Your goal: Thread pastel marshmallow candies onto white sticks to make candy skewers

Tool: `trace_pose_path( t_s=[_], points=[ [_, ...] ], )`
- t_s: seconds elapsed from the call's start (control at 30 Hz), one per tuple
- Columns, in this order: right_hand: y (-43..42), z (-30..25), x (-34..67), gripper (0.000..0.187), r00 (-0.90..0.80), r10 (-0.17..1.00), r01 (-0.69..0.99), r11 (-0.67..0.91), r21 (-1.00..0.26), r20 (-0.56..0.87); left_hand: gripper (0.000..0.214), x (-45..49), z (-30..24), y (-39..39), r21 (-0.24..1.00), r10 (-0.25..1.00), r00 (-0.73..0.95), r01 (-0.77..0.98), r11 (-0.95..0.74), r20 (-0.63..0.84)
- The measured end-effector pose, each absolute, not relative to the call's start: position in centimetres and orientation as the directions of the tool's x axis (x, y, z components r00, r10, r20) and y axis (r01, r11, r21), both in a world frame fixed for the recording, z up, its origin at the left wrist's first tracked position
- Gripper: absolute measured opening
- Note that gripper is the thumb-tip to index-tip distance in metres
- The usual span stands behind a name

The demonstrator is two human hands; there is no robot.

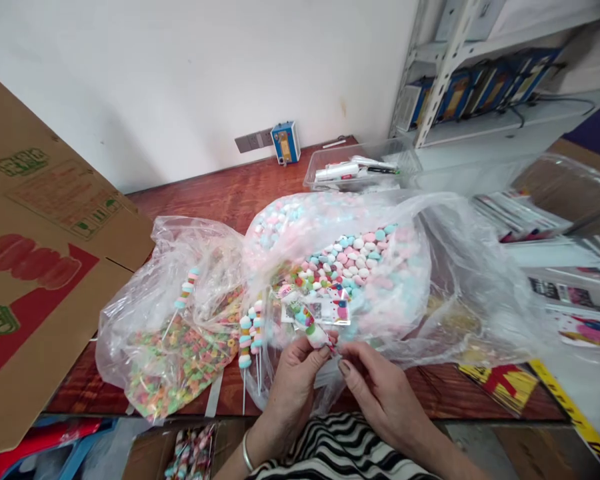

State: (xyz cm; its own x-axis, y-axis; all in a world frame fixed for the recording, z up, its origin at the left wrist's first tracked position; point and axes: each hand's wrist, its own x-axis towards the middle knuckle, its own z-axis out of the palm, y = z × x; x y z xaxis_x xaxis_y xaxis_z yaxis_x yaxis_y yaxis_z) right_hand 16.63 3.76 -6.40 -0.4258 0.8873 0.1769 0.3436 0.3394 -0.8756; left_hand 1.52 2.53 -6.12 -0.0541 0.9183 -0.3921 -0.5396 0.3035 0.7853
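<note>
One wrapped candy skewer (307, 318) is above the plastic bag (480, 280): left fingers (314, 363) grip it, right fingers (355, 381) pinch its lower end. Its wrapping seems almost complete; several bare-looking skewers (245, 343) remain nearby, others fill the carton (147, 457) below.

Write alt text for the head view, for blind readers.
A person's left hand holds a candy skewer, the right hand at its near end, over a bag of pastel candies. More skewers and a second bag lie to the left, near a cardboard box.

Black-and-white striped garment (344, 445), silver bangle (247, 452)
</note>
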Motion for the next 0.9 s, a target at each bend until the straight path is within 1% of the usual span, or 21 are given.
trace_pose_path(
  t_s=[0.07,0.13,0.23,0.4,0.53,0.63,0.7,0.77,0.9],
  points=[
    [3.9,-6.8,16.1,0.014,-0.406,0.912,0.4,0.241,-0.884,0.065,0.031,1.8,-6.0,3.6,0.796,0.918,-0.106,-0.541,0.27,-0.383],
    [4.0,-7.3,15.8,0.023,-0.43,0.902,0.409,0.227,-0.884,0.034,0.032,2.0,-5.8,4.3,0.786,0.914,-0.123,-0.562,0.257,-0.387],
    [4.1,-8.0,15.5,0.03,-0.432,0.899,0.355,0.248,-0.901,0.077,0.032,2.5,-5.8,4.6,0.76,0.917,-0.109,-0.601,0.246,-0.383],
    [4.2,-8.2,15.1,0.027,-0.394,0.91,0.237,0.236,-0.943,0.129,0.03,3.6,-6.7,4.2,0.755,0.935,-0.071,-0.612,0.234,-0.347],
    [4.4,-7.9,15.1,0.026,-0.368,0.924,0.213,0.193,-0.958,0.105,0.028,3.7,-6.6,4.1,0.73,0.937,-0.028,-0.635,0.252,-0.348],
    [4.6,-7.7,15.4,0.027,-0.354,0.931,0.234,0.18,-0.955,0.088,0.025,3.2,-5.9,4.3,0.68,0.952,0.011,-0.697,0.227,-0.306],
    [4.6,-7.6,15.5,0.028,-0.358,0.931,0.219,0.16,-0.962,0.073,0.021,2.8,-5.6,4.4,0.646,0.958,0.016,-0.735,0.206,-0.287],
    [4.6,-7.6,15.5,0.031,-0.396,0.918,0.155,0.098,-0.983,0.029,0.018,2.6,-5.7,4.6,0.625,0.953,0.024,-0.75,0.217,-0.302],
    [4.5,-7.8,15.4,0.035,-0.517,0.851,0.017,-0.096,-0.995,-0.091,0.02,2.9,-6.2,4.6,0.602,0.933,0.031,-0.756,0.257,-0.359]
  ],
)
